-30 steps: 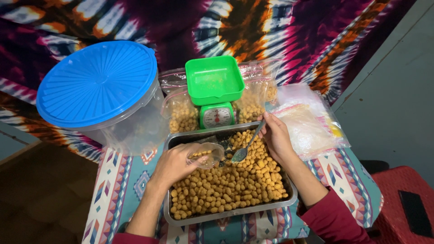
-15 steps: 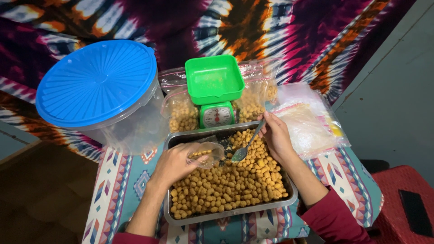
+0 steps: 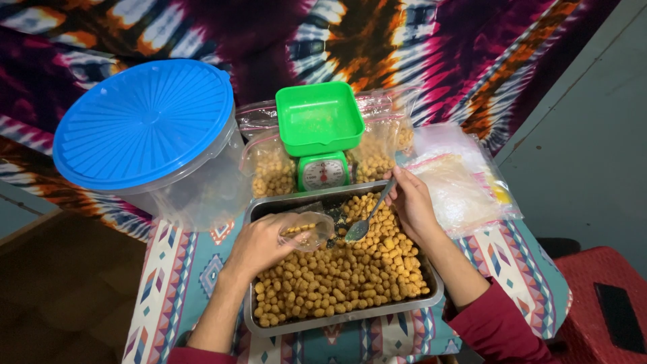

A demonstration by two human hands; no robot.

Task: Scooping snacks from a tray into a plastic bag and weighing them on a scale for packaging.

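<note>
A metal tray (image 3: 431, 291) holds many small golden-brown snack pieces (image 3: 337, 276). My left hand (image 3: 259, 246) holds a small clear plastic bag (image 3: 309, 230) open over the tray, with a few pieces inside. My right hand (image 3: 411, 202) grips a metal spoon (image 3: 364, 222) by its handle; the spoon's bowl rests on the pieces just right of the bag's mouth.
A green kitchen scale (image 3: 321, 131) stands behind the tray, flanked by filled clear bags (image 3: 271, 168). A big clear tub with a blue lid (image 3: 145, 125) sits at left. Empty plastic bags (image 3: 458, 182) lie at right. A red stool (image 3: 600, 303) is at far right.
</note>
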